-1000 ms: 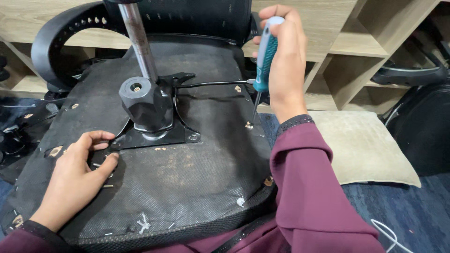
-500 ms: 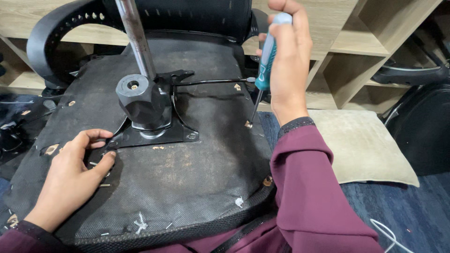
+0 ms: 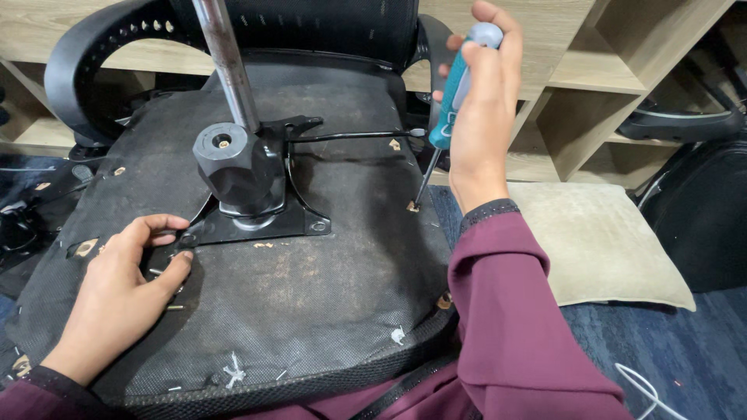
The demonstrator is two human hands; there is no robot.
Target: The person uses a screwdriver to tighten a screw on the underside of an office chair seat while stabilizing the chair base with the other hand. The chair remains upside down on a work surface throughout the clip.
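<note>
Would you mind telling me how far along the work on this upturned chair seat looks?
Done: seat underside faces up, mechanism plate sits on it. In hand: right hand holds the screwdriver tip-down at the seat's right edge; left hand steadies the plate's corner. Left: cannot tell.

**Wooden shelving and a blue carpet behind the work**

Along the back runs a light wooden shelving unit (image 3: 591, 70), its open compartments divided by upright boards and mostly in shadow inside. A long pale wooden board (image 3: 31, 31) of the same tone spans the upper left. The floor is covered by dark blue carpet (image 3: 685, 350), speckled and short-piled. On it, by the foot of the shelving, lies a flat beige cushion (image 3: 599, 241), slightly soiled. At the right edge stands a black mesh chair back (image 3: 704, 218), with a dark armrest (image 3: 685, 124) above it. A thin white cable (image 3: 650, 389) loops in the lower right corner. The light is soft and even.
</note>
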